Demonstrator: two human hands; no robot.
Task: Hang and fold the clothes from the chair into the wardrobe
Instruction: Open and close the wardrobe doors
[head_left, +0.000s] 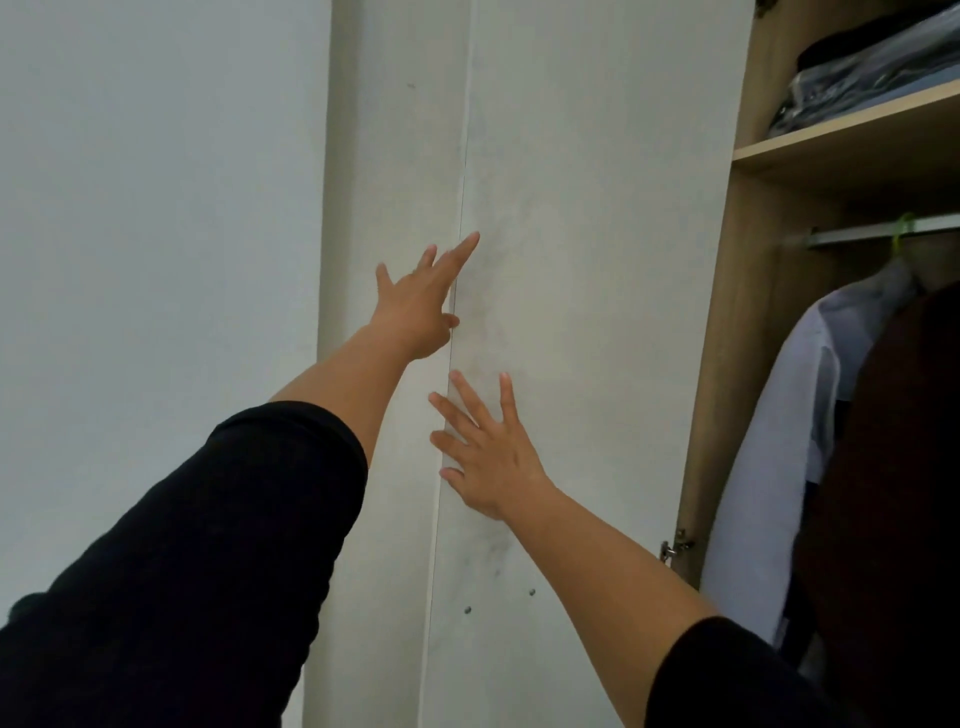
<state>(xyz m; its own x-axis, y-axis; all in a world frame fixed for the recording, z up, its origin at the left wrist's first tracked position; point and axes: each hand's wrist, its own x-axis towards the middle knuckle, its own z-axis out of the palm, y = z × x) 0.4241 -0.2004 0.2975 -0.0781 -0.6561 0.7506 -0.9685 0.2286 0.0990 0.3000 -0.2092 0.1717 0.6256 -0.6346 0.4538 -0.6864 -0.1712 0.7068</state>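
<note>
The wardrobe (753, 364) stands open at the right, with a white shirt (769, 467) on its rail (883, 231). The chair's clothes are not in view. Left hand (421, 306) and right hand (488, 457), fingers spread, holding nothing, reach to the pale door (571, 312) near its seam. I judge the next move is to swing this door.

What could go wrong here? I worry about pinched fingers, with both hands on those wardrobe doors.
1. The left hand lies over the seam between the two closed door panels; fingertips could get caught if a panel moves.
2. The right hand presses flat by the same seam, with no handle visible, so it may slip.
3. The white shirt hanging in the open section could snag a door.
</note>
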